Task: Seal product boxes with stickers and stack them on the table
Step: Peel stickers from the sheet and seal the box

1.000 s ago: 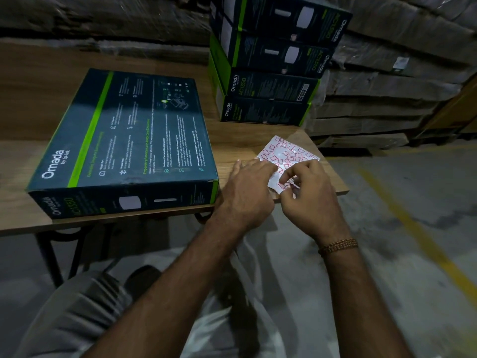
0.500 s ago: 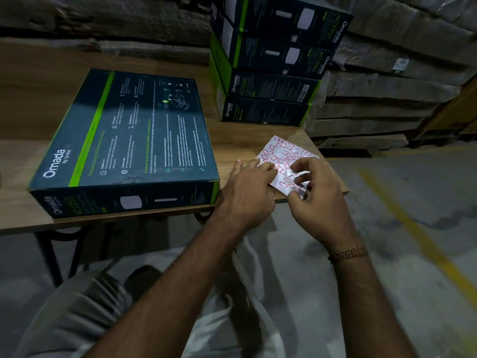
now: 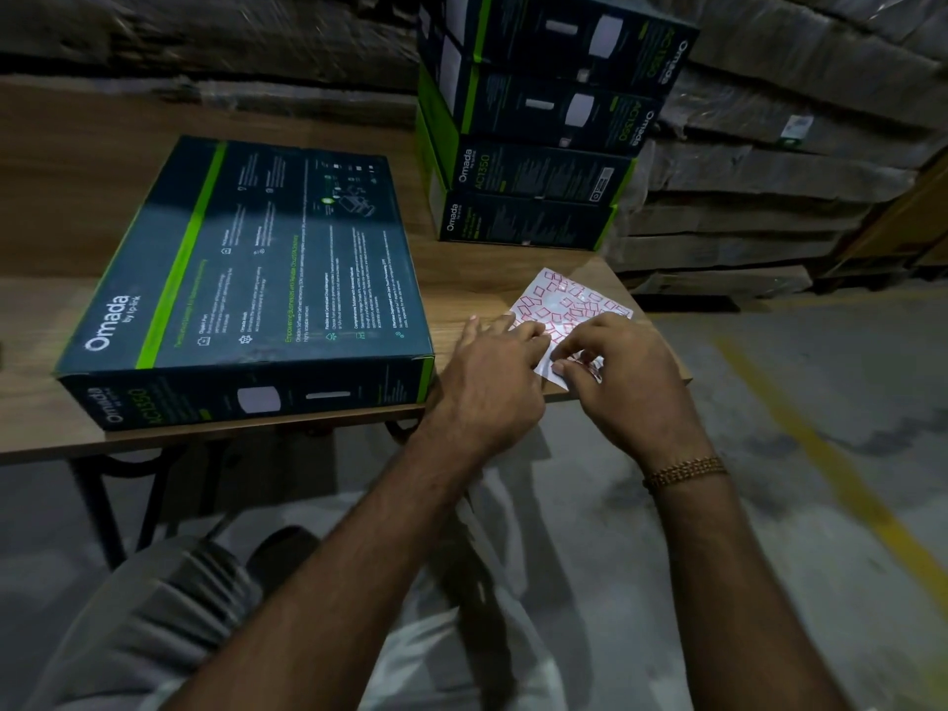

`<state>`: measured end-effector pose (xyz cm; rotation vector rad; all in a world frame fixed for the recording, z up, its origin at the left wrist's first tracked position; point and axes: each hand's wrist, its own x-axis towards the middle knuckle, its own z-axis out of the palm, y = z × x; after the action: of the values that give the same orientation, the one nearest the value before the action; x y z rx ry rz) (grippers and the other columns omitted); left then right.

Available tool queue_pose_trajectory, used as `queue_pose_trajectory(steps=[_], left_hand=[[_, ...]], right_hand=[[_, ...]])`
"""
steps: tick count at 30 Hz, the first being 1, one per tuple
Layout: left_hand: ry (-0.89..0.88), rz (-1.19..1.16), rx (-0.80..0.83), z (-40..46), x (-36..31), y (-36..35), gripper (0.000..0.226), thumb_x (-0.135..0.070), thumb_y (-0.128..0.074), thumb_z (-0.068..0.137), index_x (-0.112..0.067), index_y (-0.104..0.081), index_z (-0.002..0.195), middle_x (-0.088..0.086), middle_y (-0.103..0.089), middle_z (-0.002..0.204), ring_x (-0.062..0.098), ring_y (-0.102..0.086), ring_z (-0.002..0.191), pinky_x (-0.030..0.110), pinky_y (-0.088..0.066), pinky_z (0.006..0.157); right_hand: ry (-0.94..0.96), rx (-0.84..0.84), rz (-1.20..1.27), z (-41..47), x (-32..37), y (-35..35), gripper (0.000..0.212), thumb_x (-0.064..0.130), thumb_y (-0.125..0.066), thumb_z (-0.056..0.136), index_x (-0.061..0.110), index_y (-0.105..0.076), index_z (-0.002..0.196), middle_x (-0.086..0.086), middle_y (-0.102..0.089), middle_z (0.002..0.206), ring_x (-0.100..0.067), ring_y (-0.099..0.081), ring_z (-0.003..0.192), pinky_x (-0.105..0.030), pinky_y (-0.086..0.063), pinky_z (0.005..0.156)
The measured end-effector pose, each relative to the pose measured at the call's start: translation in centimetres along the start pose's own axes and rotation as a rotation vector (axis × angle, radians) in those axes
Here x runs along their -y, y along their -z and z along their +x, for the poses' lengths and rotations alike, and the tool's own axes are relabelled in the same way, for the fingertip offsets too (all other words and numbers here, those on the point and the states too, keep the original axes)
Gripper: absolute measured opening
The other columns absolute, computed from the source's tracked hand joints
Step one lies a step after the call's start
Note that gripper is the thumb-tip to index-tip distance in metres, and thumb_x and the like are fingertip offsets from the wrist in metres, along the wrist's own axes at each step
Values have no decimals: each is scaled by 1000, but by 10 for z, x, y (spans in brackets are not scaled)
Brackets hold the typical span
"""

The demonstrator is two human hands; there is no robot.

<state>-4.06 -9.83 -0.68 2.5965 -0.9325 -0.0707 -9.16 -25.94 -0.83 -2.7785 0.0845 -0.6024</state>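
— What's that table (image 3: 61, 300) like?

— Wood-grain top on dark metal legs; its near edge runs across in front of the person, and its right corner ends above the grey floor (image 3: 769, 454).

— And what's on it?

— A big dark Omada box (image 3: 256, 259) with a green stripe lies flat at the near edge, printed side up. Behind it, toward the far right, a stack of boxes (image 3: 533, 146) of the same kind, four that I can count, the lowest one resting on the wood. At the right corner lies a white sticker sheet (image 3: 569, 305) covered in small red-outlined labels, its near end lifted off the tabletop.
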Motion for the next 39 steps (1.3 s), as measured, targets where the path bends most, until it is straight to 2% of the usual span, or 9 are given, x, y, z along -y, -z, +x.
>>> queue_pose_trajectory(steps=[7,12,15,19,23,30,36,38,39], left_hand=[[-1,4,-2,0,0,0,59,-24,-48,110,-23,-32,167,-3,-28,175,20,-16,163,48,-2,133],[-13,-5,-26,-1,1,-1,57,-22,-46,109,-21,-37,166,-4,-34,172,20,-19,162,47,-4,131],[-12,-11,-13,-1,0,1,59,-21,-46,107,-21,-37,166,-2,-32,173,21,-18,162,48,-3,132],[-12,-20,-10,-2,0,2,61,-24,-46,105,-20,-39,165,-1,-31,174,21,-17,163,50,-3,134],[-10,-7,-7,-1,0,0,60,-26,-45,106,-20,-39,165,0,-31,174,22,-17,163,50,-3,134],[-12,17,-6,0,0,-1,60,-28,-44,106,-19,-39,165,0,-31,174,21,-17,163,51,-6,134],[-15,6,-14,-2,-1,-1,59,-27,-45,106,-19,-40,164,1,-31,174,22,-18,163,51,-6,134],[-17,-2,-10,-2,0,-1,59,-27,-44,106,-19,-40,164,1,-32,174,22,-18,163,51,-6,134],[-21,-12,-16,-3,0,-2,60,-28,-42,105,-19,-41,164,1,-33,173,22,-19,163,50,-6,134]], right_hand=[[35,-29,-91,-2,4,-5,4,23,-75,92,20,-73,94,2,-63,100,-22,-61,88,-38,-52,71],[77,-34,-136,-6,4,-9,4,19,-66,98,15,-65,99,-3,-58,103,-24,-56,90,-36,-43,68],[97,-34,-142,-7,-1,-13,2,17,-61,101,14,-62,101,-4,-56,103,-25,-53,88,-43,-46,68],[86,-47,-103,-9,-6,-18,7,19,-55,103,16,-60,104,-4,-56,104,-25,-52,89,-48,-48,72],[73,-69,-27,-11,-9,-20,4,14,-58,102,15,-61,103,-4,-56,105,-25,-53,92,-49,-49,76],[44,-106,120,-15,-10,-17,10,9,-58,102,18,-60,101,1,-55,104,-19,-52,96,-41,-47,80],[-7,-123,243,-18,-13,-11,17,6,-53,105,21,-56,96,3,-56,98,-8,-49,90,-23,-37,75],[-22,-138,286,-19,-13,-8,19,4,-53,105,20,-56,95,5,-57,96,-2,-51,93,-19,-38,76],[-32,-142,307,-20,-14,-7,18,4,-53,105,19,-57,96,8,-57,96,-1,-52,95,-22,-43,78]])
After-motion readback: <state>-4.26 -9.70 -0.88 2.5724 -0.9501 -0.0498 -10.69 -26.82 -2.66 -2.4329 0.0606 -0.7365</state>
